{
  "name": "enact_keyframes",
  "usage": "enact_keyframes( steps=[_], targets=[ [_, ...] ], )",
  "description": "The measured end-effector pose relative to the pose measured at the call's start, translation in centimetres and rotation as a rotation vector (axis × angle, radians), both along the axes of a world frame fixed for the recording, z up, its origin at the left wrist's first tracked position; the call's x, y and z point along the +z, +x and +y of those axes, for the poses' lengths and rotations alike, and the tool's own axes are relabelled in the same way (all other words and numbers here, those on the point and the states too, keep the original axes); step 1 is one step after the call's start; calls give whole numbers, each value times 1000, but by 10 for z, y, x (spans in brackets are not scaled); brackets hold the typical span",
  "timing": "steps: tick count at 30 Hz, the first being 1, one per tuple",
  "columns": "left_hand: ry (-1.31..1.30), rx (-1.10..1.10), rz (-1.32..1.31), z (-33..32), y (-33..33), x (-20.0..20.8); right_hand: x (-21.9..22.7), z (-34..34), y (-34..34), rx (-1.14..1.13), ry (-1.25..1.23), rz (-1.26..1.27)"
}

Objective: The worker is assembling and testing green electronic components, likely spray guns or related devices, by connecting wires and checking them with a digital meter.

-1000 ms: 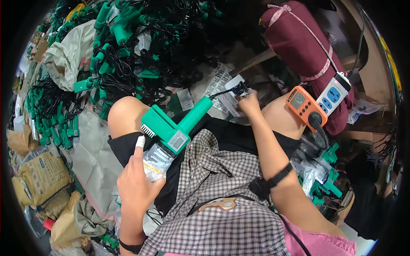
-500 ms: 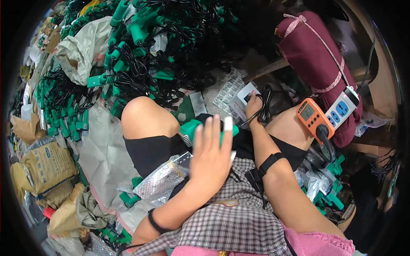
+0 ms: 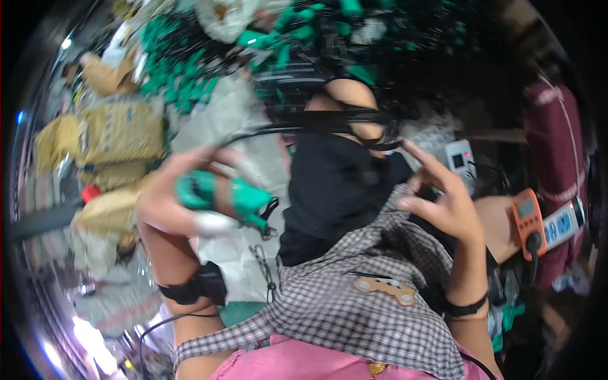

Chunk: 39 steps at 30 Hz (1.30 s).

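Observation:
In my left hand [image 3: 168, 199] is a green corded hand tool [image 3: 250, 199], blurred by motion, with fingers wrapped round it and a white cover on one fingertip. A bundled black cord [image 3: 316, 120] stretches from near that hand across to my right hand [image 3: 443, 196]. The right hand's thumb and index finger are apart, the index tip beside or touching the cord's end; I cannot tell which. My knee and black shorts [image 3: 342, 190] lie beneath the cord. Over my lap hangs a checked apron [image 3: 348, 304].
Several green tools [image 3: 183, 69] with black cords are heaped at the far side. Yellow sacks [image 3: 120, 133] stand at left. To the right are a small white device with a red light [image 3: 459, 158], an orange meter [image 3: 529, 218], a power strip [image 3: 563, 225] and a maroon roll [image 3: 557, 145].
The view has swung leftward. My left hand, flat over the green tool at my lap before, now carries it at the left. My right hand has left the white device; the coiled cord is spread between the hands.

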State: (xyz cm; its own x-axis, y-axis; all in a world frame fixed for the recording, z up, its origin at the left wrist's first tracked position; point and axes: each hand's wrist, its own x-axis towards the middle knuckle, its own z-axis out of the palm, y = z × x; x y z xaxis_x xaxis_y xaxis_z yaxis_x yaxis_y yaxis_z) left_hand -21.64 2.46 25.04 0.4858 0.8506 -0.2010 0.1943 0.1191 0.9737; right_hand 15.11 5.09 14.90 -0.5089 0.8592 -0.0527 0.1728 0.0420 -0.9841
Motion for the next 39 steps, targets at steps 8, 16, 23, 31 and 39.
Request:
enact_keyframes(
  steps=[8,16,23,31,39],
  targets=[
    [133,463,1200,-84,-259,-82,-21,24,-10,-297,-21,-85],
    [2,168,1954,-125,-315,-290,-40,22,-51,-105,-101,-227],
    [82,214,1654,-86,-242,-295,-65,7,-52,-241,-175,-231],
    [268,254,2034,-93,-447,-142,-72,23,-57,-190,-108,-290],
    [254,717,1825,-74,-389,-276,-89,28,-63,-247,-164,-186]
  ],
)
